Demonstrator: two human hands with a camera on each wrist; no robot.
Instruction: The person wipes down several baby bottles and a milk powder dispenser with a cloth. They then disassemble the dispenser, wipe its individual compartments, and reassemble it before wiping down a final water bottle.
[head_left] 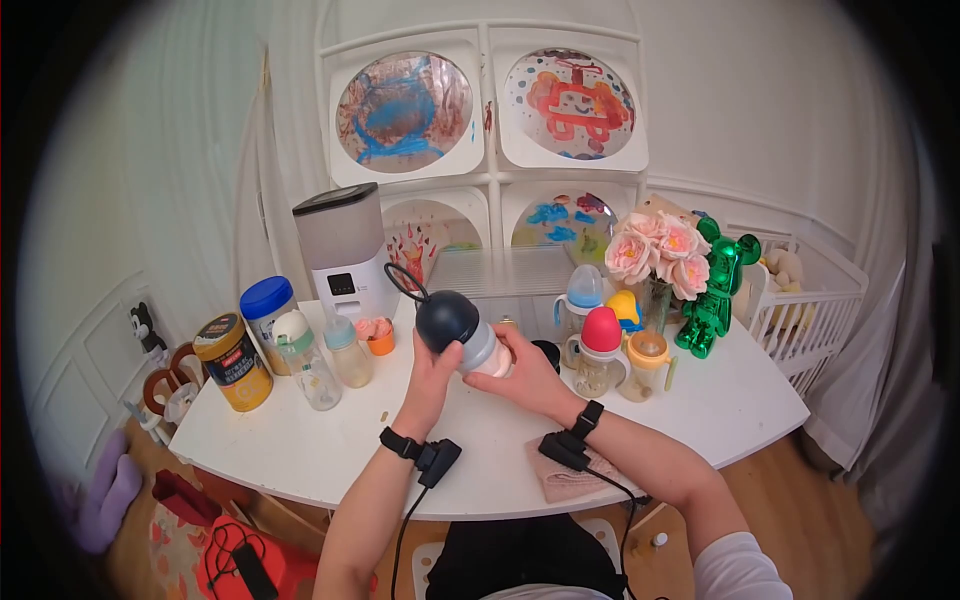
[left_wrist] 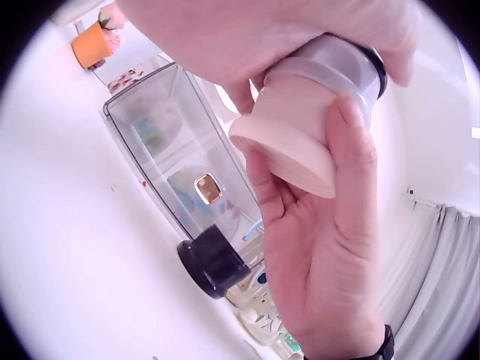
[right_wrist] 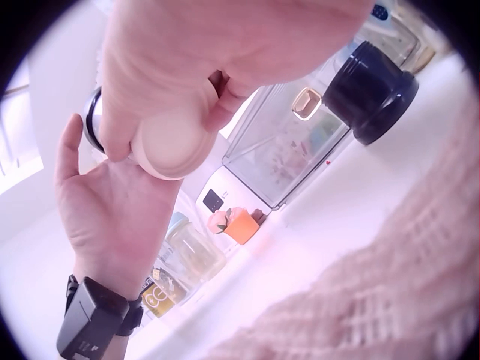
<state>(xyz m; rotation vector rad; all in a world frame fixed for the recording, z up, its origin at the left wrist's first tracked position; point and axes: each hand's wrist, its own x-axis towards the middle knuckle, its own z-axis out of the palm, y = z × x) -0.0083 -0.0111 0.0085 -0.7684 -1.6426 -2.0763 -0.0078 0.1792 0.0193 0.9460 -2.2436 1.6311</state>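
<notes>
Both hands hold a rounded container above the table, tilted. Its navy dome [head_left: 447,322] with a loop points up and left; below it come a translucent grey section [left_wrist: 330,66] and a pale pink base [left_wrist: 296,124]. My left hand [head_left: 430,388] supports the dome side, thumb against it. My right hand [head_left: 530,376] grips the pink base, thumb and fingers around it, as the left wrist view shows. In the right wrist view the base's round flat end [right_wrist: 176,139] faces the camera. A dark navy cup [right_wrist: 371,92] stands just beyond my right hand.
On the white table [head_left: 400,470], left: tins, baby bottles [head_left: 313,375], an orange pot [head_left: 379,340] and a dispenser [head_left: 345,250]. Right: more bottles [head_left: 600,355], flowers [head_left: 660,245], a green bear figure [head_left: 712,290]. A clear box [left_wrist: 180,142] stands behind; a pink cloth [head_left: 570,478] lies at the front.
</notes>
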